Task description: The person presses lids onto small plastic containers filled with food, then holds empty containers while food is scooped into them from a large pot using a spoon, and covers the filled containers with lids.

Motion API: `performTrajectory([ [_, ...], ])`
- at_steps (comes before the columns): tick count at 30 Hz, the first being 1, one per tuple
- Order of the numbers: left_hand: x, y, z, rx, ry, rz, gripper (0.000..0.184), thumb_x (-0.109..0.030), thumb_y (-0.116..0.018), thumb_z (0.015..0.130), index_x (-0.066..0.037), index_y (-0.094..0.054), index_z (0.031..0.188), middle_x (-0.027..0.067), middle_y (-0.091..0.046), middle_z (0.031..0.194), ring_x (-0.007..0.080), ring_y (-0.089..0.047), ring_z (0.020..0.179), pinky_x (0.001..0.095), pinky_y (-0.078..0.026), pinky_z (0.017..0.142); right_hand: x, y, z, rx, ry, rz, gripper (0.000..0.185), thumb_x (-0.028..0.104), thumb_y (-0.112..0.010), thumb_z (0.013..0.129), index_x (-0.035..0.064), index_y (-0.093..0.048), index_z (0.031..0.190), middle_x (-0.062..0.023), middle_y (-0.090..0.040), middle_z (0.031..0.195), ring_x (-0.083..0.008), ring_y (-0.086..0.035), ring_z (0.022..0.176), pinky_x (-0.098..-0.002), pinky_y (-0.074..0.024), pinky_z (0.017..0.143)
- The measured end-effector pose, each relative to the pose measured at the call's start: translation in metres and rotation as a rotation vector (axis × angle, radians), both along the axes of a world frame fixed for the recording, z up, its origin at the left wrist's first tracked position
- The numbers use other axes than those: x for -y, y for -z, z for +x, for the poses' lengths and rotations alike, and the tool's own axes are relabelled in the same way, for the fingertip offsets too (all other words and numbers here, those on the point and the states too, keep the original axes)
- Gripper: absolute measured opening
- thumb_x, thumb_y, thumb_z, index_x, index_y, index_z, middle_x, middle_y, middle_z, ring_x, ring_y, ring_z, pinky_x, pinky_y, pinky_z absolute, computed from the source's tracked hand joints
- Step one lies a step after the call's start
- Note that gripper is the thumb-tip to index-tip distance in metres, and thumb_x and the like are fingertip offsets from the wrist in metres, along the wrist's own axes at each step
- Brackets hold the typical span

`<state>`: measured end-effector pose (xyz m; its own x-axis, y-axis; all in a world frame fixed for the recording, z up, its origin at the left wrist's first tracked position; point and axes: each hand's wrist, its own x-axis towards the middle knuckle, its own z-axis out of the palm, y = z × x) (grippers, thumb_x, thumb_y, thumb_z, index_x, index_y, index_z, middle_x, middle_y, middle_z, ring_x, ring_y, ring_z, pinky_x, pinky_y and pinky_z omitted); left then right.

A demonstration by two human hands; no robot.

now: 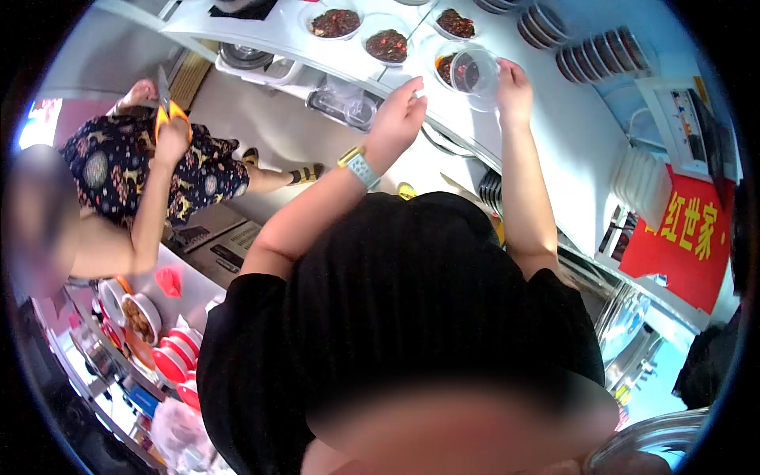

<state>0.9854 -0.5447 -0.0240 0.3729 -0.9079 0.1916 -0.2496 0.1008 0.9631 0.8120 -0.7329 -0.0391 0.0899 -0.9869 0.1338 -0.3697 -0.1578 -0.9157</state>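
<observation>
A clear round plastic lid (pixel 476 78) is pinched at its edge by my right hand (pixel 514 93). It hangs tilted over a clear bowl (pixel 442 65) of dark food with red bits, hiding part of it. My left hand (pixel 398 117), with a watch on the wrist, hovers near the counter's front edge, its fingers loosely bent and apart. Nothing I can make out is in it. Beyond it stand more uncovered bowls of the same food, among them a near bowl (pixel 387 46), a left bowl (pixel 335 23) and a far bowl (pixel 455 24).
Stacked filled tubs (pixel 606 55) line the back of the white counter (pixel 546 119). White lids or trays (pixel 641 182) stand by a red sign (pixel 681 241). At left, another person holds orange-handled scissors (pixel 170 115). Red-and-white bowls (pixel 176 354) sit on a side table.
</observation>
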Motion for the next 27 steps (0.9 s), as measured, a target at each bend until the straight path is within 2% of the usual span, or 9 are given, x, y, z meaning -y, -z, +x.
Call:
performTrajectory([
  [1, 0.009, -0.002, -0.001, -0.006, 0.020, 0.000, 0.041, -0.018, -0.058, 0.092, 0.003, -0.051, 0.126, 0.0205, -0.060, 0.117, 0.0278, -0.064, 0.094, 0.0344, -0.050, 0.080, 0.005, 0.008, 0.006, -0.122, -0.002, -0.215, 0.025, 0.024, -0.056, 0.093, 0.0041, -0.068, 0.103, -0.0097, -0.069, 0.089, -0.0192, -0.065, 0.075, -0.0314, -0.0509, 0.070],
  [3, 0.024, 0.001, 0.000, -0.085, 0.038, 0.101, 0.043, -0.024, -0.056, 0.094, 0.001, -0.049, 0.129, 0.0190, -0.062, 0.117, 0.0263, -0.064, 0.101, 0.0328, -0.048, 0.089, 0.002, -0.001, 0.019, -0.204, 0.033, -0.190, 0.026, 0.025, -0.057, 0.092, 0.0039, -0.068, 0.102, -0.0125, -0.070, 0.092, -0.0227, -0.066, 0.081, -0.0328, -0.0509, 0.074],
  [4, 0.030, 0.001, 0.002, -0.064, 0.052, 0.122, 0.046, -0.026, -0.055, 0.095, 0.000, -0.046, 0.132, 0.0192, -0.063, 0.114, 0.0259, -0.064, 0.097, 0.0331, -0.049, 0.086, 0.003, -0.003, 0.023, -0.274, 0.048, -0.171, 0.027, 0.026, -0.057, 0.091, 0.0036, -0.069, 0.101, -0.0153, -0.070, 0.096, -0.0263, -0.068, 0.087, -0.0342, -0.0508, 0.079],
  [9, 0.050, 0.009, 0.013, -0.116, 0.123, 0.199, 0.049, -0.029, -0.055, 0.095, 0.003, -0.046, 0.130, 0.0170, -0.066, 0.104, 0.0245, -0.065, 0.089, 0.0335, -0.050, 0.080, 0.003, -0.011, 0.037, -0.423, 0.149, -0.121, 0.028, 0.032, -0.058, 0.089, 0.0083, -0.070, 0.099, -0.0137, -0.070, 0.092, -0.0297, -0.066, 0.088, -0.0366, -0.0509, 0.080],
  [12, 0.051, -0.005, 0.022, 0.038, 0.150, 0.210, 0.040, -0.029, -0.058, 0.093, 0.005, -0.056, 0.115, 0.0190, -0.067, 0.093, 0.0260, -0.066, 0.086, 0.0336, -0.051, 0.077, -0.011, -0.024, 0.037, -0.526, 0.144, -0.036, 0.029, 0.034, -0.060, 0.086, 0.0074, -0.069, 0.095, -0.0141, -0.069, 0.092, -0.0324, -0.065, 0.089, -0.0390, -0.0506, 0.081],
  [16, 0.045, -0.017, 0.020, 0.016, 0.208, 0.222, 0.036, -0.027, -0.061, 0.092, 0.004, -0.059, 0.108, 0.0199, -0.067, 0.091, 0.0278, -0.067, 0.086, 0.0342, -0.052, 0.076, -0.028, -0.025, 0.024, -0.564, 0.171, -0.168, 0.030, 0.034, -0.060, 0.086, 0.0057, -0.067, 0.091, -0.0152, -0.069, 0.089, -0.0340, -0.065, 0.086, -0.0400, -0.0507, 0.079],
  [21, 0.050, -0.016, 0.026, 0.011, 0.180, 0.257, 0.030, -0.023, -0.062, 0.090, 0.005, -0.059, 0.100, 0.0227, -0.066, 0.095, 0.0300, -0.067, 0.085, 0.0357, -0.052, 0.074, -0.028, -0.041, 0.016, -0.485, 0.042, 0.028, 0.027, 0.028, -0.061, 0.089, 0.0016, -0.065, 0.096, -0.0126, -0.068, 0.083, -0.0239, -0.064, 0.077, -0.0333, -0.0492, 0.072],
  [25, 0.053, -0.038, 0.037, 0.080, 0.061, 0.241, 0.024, -0.012, -0.058, 0.088, 0.005, -0.056, 0.105, 0.0235, -0.065, 0.100, 0.0325, -0.065, 0.090, 0.0388, -0.052, 0.079, -0.028, -0.039, 0.032, -0.372, -0.028, 0.034, 0.020, 0.024, -0.059, 0.090, 0.0072, -0.066, 0.098, -0.0150, -0.068, 0.087, -0.0298, -0.066, 0.079, -0.0375, -0.0505, 0.075],
  [27, 0.073, -0.012, 0.041, 0.552, 0.037, -0.226, 0.033, -0.002, -0.053, 0.082, 0.005, -0.052, 0.114, 0.0251, -0.062, 0.109, 0.0381, -0.062, 0.096, 0.0428, -0.049, 0.087, -0.033, -0.040, 0.047, -0.210, -0.075, -0.142, 0.019, 0.016, -0.054, 0.092, 0.0079, -0.066, 0.105, -0.0161, -0.067, 0.096, -0.0292, -0.066, 0.084, -0.0368, -0.0506, 0.078],
])
